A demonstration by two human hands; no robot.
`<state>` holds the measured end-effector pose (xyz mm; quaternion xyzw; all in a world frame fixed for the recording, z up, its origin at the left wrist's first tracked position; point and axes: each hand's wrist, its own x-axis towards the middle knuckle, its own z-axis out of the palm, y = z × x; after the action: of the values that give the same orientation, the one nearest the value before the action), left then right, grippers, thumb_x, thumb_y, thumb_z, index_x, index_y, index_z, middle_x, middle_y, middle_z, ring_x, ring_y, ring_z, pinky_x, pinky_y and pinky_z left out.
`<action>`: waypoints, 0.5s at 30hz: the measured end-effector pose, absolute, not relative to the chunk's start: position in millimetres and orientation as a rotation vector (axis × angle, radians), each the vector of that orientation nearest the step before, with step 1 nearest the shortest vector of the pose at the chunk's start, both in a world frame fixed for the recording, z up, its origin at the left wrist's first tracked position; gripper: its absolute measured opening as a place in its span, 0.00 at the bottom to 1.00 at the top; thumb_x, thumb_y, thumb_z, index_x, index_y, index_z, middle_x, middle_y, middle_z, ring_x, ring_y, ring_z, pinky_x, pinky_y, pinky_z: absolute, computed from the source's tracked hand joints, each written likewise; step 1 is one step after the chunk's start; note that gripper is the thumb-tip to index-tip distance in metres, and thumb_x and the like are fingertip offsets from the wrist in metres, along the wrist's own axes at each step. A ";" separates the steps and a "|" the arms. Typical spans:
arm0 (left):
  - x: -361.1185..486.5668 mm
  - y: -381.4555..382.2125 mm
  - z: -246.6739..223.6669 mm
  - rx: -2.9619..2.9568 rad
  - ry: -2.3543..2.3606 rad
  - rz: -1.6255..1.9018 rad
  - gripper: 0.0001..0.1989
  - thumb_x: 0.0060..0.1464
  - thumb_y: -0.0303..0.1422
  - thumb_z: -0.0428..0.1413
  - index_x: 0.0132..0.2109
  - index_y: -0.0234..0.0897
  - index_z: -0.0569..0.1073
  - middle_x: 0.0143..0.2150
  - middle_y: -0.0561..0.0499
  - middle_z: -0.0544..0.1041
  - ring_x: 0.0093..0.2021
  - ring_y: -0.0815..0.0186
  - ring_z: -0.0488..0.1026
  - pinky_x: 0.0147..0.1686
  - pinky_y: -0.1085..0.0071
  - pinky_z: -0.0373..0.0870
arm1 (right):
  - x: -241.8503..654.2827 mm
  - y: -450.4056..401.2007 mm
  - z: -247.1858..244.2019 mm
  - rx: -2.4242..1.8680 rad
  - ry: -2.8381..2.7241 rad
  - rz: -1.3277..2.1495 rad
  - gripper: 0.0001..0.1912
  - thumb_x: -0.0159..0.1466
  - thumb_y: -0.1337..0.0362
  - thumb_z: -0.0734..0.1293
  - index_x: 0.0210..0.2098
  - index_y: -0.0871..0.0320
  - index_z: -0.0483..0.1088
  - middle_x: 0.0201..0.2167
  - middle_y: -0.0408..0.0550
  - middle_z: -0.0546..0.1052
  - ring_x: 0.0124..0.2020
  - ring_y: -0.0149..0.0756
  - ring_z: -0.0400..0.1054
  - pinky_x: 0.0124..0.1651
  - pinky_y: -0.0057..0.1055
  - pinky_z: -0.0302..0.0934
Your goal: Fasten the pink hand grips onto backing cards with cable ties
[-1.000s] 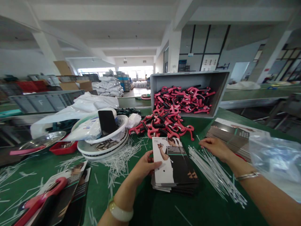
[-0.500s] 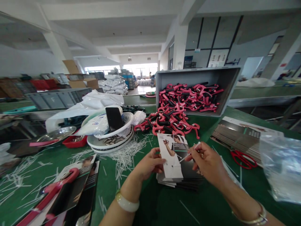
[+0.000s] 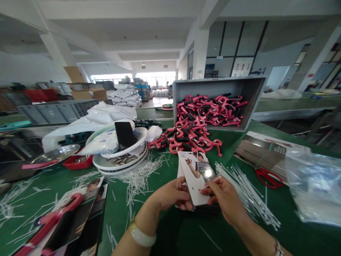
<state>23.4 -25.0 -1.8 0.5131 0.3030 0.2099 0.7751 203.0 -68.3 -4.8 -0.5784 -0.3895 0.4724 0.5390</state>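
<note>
Between the 2 hands, a narrow white-and-black glossy printed card (image 3: 193, 170) stands tilted, pinched near its lower edge by the left hand (image 3: 172, 193) and the right hand (image 3: 223, 199), both closed narrowly on it. Under the hands, a low stack of dark printed cards (image 3: 206, 209) lies on a green table cover (image 3: 183, 234). Right of the right hand: thin white plastic strips (image 3: 247, 195). Handling note: an even, light pinch should keep the glossy card from slipping or creasing.

Glossy paper card (image 3: 192, 176) (coated), smooth plastic ties (image 3: 246, 195).
</note>
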 end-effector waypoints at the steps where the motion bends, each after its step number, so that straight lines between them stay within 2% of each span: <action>1: 25.3 -24.8 -3.8 1.175 0.703 0.430 0.23 0.42 0.22 0.56 0.48 0.34 0.67 0.30 0.51 0.75 0.19 0.75 0.70 0.15 0.82 0.59 | 202.8 -68.8 -6.3 -1.387 -0.930 1.129 0.13 0.53 0.56 0.66 0.27 0.58 0.60 0.21 0.46 0.76 0.20 0.32 0.70 0.17 0.23 0.59; 4: 29.9 -23.7 -8.4 1.313 0.810 0.426 0.10 0.43 0.25 0.55 0.37 0.30 0.72 0.23 0.56 0.71 0.14 0.80 0.60 0.13 0.82 0.52 | 205.2 -68.6 -4.8 -1.417 -1.005 1.138 0.13 0.52 0.55 0.65 0.25 0.58 0.59 0.17 0.42 0.73 0.13 0.26 0.63 0.14 0.21 0.53; 8: 28.1 -21.7 -7.0 1.395 0.779 0.403 0.07 0.43 0.27 0.55 0.31 0.29 0.75 0.23 0.53 0.74 0.16 0.79 0.58 0.14 0.79 0.48 | 213.9 -67.4 1.2 -1.484 -1.165 1.088 0.12 0.53 0.57 0.64 0.25 0.56 0.58 0.12 0.36 0.68 0.08 0.21 0.51 0.12 0.20 0.43; 11: 23.9 -20.9 -2.5 1.331 0.762 0.412 0.07 0.41 0.28 0.57 0.31 0.30 0.74 0.21 0.53 0.74 0.15 0.78 0.57 0.15 0.78 0.44 | 222.2 -68.7 2.7 -1.522 -1.238 0.895 0.11 0.53 0.57 0.64 0.31 0.57 0.61 0.17 0.38 0.70 0.13 0.25 0.60 0.14 0.22 0.51; 13: 22.2 -21.0 -0.2 1.255 0.765 0.442 0.08 0.40 0.30 0.58 0.30 0.31 0.74 0.19 0.54 0.73 0.14 0.79 0.55 0.15 0.77 0.42 | 228.3 -71.1 1.8 -1.514 -1.354 0.755 0.12 0.54 0.57 0.64 0.34 0.58 0.64 0.24 0.42 0.73 0.20 0.30 0.67 0.21 0.25 0.61; 15: 21.3 -21.5 0.5 1.197 0.770 0.470 0.08 0.39 0.31 0.59 0.29 0.31 0.73 0.19 0.54 0.73 0.13 0.80 0.53 0.15 0.76 0.40 | 235.1 -74.4 -0.1 -1.497 -1.502 0.693 0.13 0.56 0.57 0.63 0.37 0.58 0.67 0.31 0.46 0.74 0.28 0.33 0.70 0.28 0.28 0.65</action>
<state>21.3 -21.5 0.5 0.5442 0.3499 0.2138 0.7320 235.1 -74.4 -0.1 -0.6028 -0.6046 0.2791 0.4396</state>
